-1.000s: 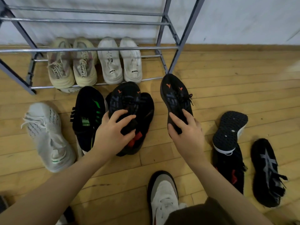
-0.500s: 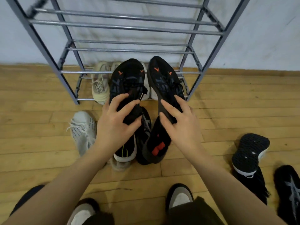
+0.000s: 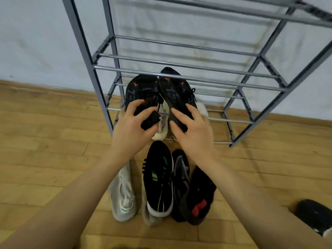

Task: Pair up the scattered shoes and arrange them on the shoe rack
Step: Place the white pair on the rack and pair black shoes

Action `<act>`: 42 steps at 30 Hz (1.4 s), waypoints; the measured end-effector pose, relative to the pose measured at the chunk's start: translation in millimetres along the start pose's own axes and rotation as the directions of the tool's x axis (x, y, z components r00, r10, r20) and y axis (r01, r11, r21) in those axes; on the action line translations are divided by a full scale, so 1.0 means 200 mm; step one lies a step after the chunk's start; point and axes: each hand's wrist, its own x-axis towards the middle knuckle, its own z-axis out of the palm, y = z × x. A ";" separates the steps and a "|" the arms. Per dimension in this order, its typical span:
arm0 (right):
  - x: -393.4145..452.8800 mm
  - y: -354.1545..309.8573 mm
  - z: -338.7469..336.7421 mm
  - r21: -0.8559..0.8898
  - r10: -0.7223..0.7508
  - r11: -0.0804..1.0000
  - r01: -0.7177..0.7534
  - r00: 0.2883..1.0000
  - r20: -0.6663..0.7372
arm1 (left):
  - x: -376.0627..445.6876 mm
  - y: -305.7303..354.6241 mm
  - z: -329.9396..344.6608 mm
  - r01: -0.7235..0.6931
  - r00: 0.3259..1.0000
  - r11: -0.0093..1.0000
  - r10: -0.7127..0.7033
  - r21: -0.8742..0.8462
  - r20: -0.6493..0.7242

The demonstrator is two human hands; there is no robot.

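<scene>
My left hand (image 3: 132, 127) grips the heel of a black sneaker with orange marks (image 3: 142, 93). My right hand (image 3: 193, 131) grips the heel of its matching black sneaker (image 3: 175, 92). Both shoes are lifted side by side, toes pointing at the grey metal shoe rack (image 3: 179, 65); the right one's toe reaches past the front bar of a middle shelf. Pale shoes (image 3: 161, 126) on the bottom shelf show partly behind my hands.
On the wooden floor below my hands lie a white sneaker (image 3: 124, 194), a black sneaker with green marks (image 3: 159, 178), a grey-black shoe (image 3: 181, 177) and a black shoe with a red patch (image 3: 199, 200). Another dark shoe (image 3: 314, 216) lies at the right edge.
Both hands have raised the black pair higher and further forward, up to the rack's middle shelf. The view has tilted upward.
</scene>
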 end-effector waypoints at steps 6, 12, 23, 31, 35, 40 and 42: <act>0.31 0.00 0.22 -0.039 0.036 0.999 -0.032 0.995 0.093 | 0.27 -0.22 0.06 0.037 0.995 0.998 -0.041 0.041 0.092; 0.49 -0.01 0.40 -0.104 0.104 0.991 -0.089 0.984 0.145 | 0.46 -0.40 0.17 0.035 0.988 0.996 -0.047 0.078 0.149; 0.48 0.10 0.47 -0.228 0.142 0.972 -0.052 0.904 0.402 | 0.35 -0.45 0.24 0.114 0.947 0.979 -0.158 0.166 0.280; 0.49 0.06 0.48 0.029 0.090 0.994 -0.104 0.948 0.306 | 0.36 -0.49 0.26 0.108 0.979 0.993 -0.097 -0.053 0.179; 0.46 0.07 0.51 -0.004 0.051 0.999 -0.053 0.943 0.327 | 0.37 -0.52 0.28 0.088 0.974 0.996 -0.079 -0.034 0.214; 0.48 0.08 0.54 0.049 0.033 0.997 -0.053 0.940 0.341 | 0.33 -0.53 0.28 0.043 0.964 0.998 -0.029 -0.050 0.263; 0.49 0.09 0.53 0.056 0.022 0.998 -0.043 0.944 0.329 | 0.32 -0.53 0.28 0.011 0.964 0.999 -0.001 -0.034 0.267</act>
